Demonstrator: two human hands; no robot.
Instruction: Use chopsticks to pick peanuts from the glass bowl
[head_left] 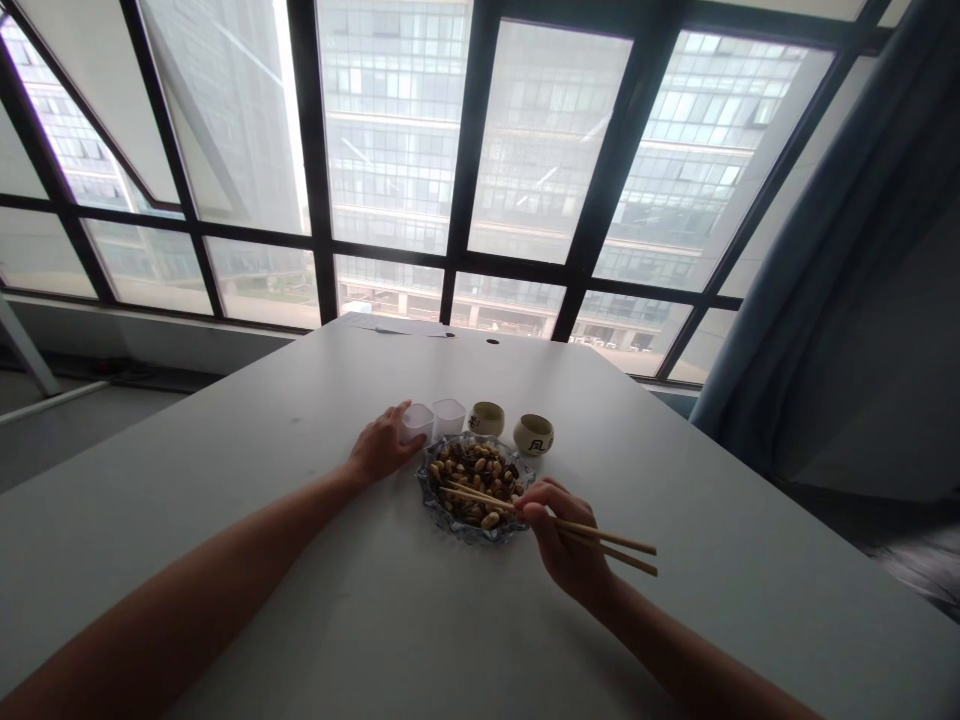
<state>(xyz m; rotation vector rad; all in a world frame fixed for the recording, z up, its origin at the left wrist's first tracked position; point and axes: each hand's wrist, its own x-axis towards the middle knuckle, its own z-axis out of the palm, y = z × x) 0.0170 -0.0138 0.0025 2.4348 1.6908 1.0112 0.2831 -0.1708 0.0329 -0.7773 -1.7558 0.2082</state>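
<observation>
A pair of wooden chopsticks [607, 536] is gripped in my right hand [566, 535], their tips down among the nuts [480, 470]. These nuts, peanuts in shells among darker pieces, fill a clear glass bowl [480, 535] with a scalloped rim. Thumb and fingers of my left hand [382, 443] close around the left one of two small translucent white cups [417, 422]. Touching distance to its right is the second white cup [448, 416]. Behind the bowl stand two cream ceramic cups with dark characters, one nearer the middle [487, 418] and one further right [534, 434].
Everything stands on a white table [337, 600]. Papers [394, 326] lie at its far edge, near two dark round holes. Large framed windows rise beyond, and a blue curtain [810, 250] hangs at the right.
</observation>
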